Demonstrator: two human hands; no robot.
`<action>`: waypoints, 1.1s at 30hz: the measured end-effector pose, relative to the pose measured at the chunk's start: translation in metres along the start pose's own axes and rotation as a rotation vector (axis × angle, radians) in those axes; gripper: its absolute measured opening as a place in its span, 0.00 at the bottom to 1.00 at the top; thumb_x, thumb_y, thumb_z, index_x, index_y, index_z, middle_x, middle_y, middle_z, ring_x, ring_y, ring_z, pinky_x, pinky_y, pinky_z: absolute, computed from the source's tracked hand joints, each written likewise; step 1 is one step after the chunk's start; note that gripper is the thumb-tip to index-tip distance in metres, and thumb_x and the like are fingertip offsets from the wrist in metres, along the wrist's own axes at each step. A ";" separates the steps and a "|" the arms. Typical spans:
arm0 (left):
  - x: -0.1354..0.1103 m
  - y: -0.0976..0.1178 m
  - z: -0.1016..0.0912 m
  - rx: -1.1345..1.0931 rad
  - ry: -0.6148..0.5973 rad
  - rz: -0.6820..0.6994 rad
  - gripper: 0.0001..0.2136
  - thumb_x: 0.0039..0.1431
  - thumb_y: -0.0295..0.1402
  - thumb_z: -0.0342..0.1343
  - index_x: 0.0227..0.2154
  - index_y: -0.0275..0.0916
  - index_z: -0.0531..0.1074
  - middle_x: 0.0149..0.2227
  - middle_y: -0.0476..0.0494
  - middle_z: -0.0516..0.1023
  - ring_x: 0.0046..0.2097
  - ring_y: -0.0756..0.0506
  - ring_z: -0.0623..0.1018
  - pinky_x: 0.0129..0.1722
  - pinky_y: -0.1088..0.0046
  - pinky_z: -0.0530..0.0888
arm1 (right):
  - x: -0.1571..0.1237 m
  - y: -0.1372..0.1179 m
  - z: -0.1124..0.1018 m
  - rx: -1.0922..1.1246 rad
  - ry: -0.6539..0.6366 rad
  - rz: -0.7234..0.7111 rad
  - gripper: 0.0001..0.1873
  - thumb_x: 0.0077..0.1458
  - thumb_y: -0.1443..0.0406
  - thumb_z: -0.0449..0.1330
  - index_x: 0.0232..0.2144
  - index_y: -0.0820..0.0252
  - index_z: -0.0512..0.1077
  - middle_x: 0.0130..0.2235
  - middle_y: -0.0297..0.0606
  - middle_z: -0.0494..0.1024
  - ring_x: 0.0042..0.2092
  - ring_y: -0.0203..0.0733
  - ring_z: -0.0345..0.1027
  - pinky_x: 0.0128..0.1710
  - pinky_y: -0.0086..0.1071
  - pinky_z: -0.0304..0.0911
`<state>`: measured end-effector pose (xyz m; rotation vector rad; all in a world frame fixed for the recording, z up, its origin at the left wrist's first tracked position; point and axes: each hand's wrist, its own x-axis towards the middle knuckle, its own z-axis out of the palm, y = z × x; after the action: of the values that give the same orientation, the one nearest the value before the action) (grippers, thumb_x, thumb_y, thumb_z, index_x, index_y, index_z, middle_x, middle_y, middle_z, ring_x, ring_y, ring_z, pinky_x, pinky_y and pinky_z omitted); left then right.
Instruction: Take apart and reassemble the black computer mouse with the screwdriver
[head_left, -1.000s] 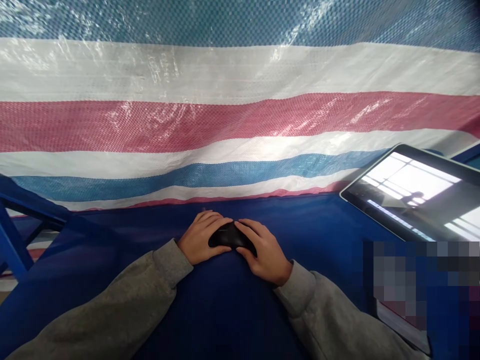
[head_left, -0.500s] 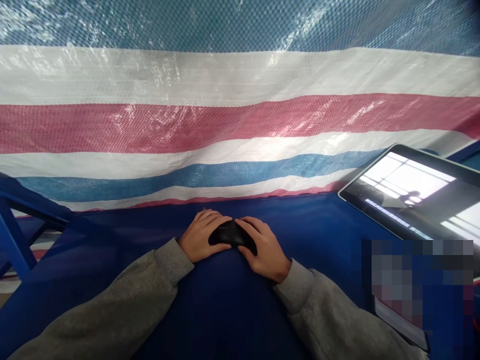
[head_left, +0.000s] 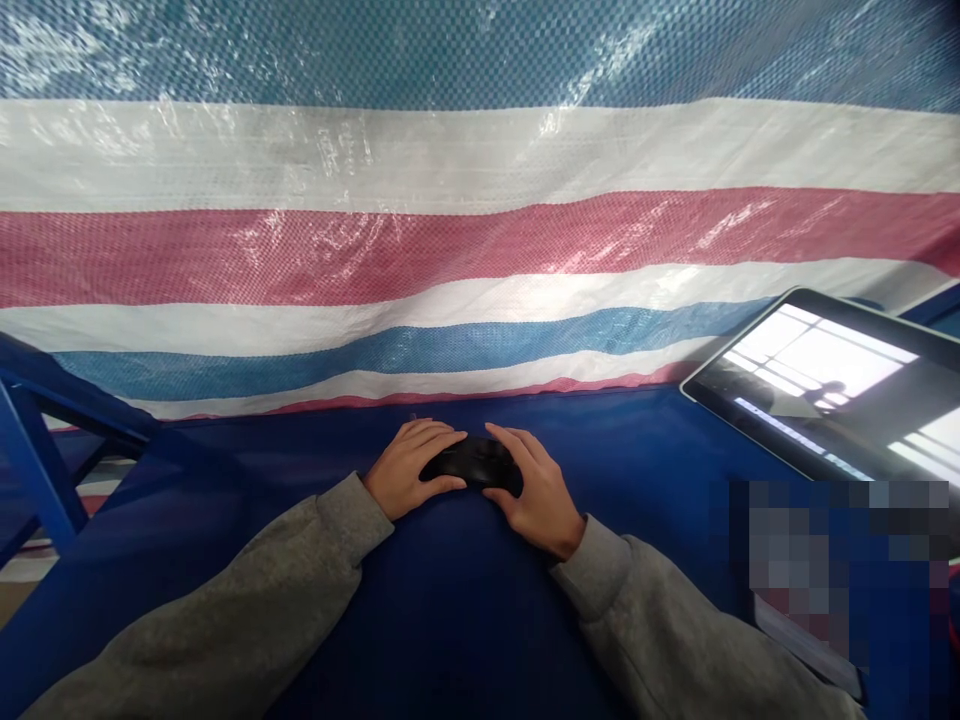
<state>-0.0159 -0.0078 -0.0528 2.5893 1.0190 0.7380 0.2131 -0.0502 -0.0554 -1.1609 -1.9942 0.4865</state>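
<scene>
The step in hand looks like a two-sided hold: over the blue tabletop (head_left: pixel 450 610), the left hand (head_left: pixel 403 472) cups one end of the black mouse-like object (head_left: pixel 477 463), the right hand (head_left: pixel 546 503) wraps the other more loosely, so moving it calls for an even grip.

We angle our left forearm (head_left: pixel 232 595) from seven o'clock toward two and our right forearm (head_left: pixel 667 605) from five toward ten, left hand (head_left: pixel 405 470) and right hand (head_left: pixel 541 490) curved inward, thumbs (head_left: pixel 444 485) on the six o'clock side.
</scene>
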 end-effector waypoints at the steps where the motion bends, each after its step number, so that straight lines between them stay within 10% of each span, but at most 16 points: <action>1: 0.000 0.000 0.000 0.006 0.003 0.006 0.26 0.60 0.50 0.54 0.56 0.39 0.68 0.52 0.37 0.76 0.55 0.36 0.73 0.59 0.49 0.65 | 0.000 0.000 0.000 -0.003 0.003 -0.001 0.37 0.49 0.71 0.62 0.61 0.53 0.60 0.54 0.44 0.68 0.55 0.52 0.64 0.56 0.50 0.63; 10: 0.001 0.007 -0.001 0.071 -0.005 -0.015 0.27 0.58 0.49 0.56 0.56 0.39 0.67 0.52 0.36 0.76 0.56 0.36 0.72 0.58 0.49 0.65 | 0.001 0.002 0.000 -0.127 -0.021 -0.030 0.25 0.55 0.62 0.61 0.55 0.59 0.66 0.52 0.48 0.71 0.52 0.55 0.65 0.52 0.52 0.64; 33: 0.001 0.005 -0.001 0.048 -0.012 -0.002 0.27 0.55 0.48 0.59 0.54 0.40 0.67 0.51 0.37 0.75 0.55 0.36 0.72 0.57 0.51 0.66 | 0.001 0.001 0.001 -0.126 -0.077 -0.026 0.29 0.54 0.65 0.60 0.59 0.60 0.63 0.55 0.49 0.68 0.56 0.55 0.62 0.55 0.51 0.59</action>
<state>-0.0127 -0.0104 -0.0498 2.6294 1.0487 0.7056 0.2133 -0.0488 -0.0564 -1.2072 -2.1295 0.4022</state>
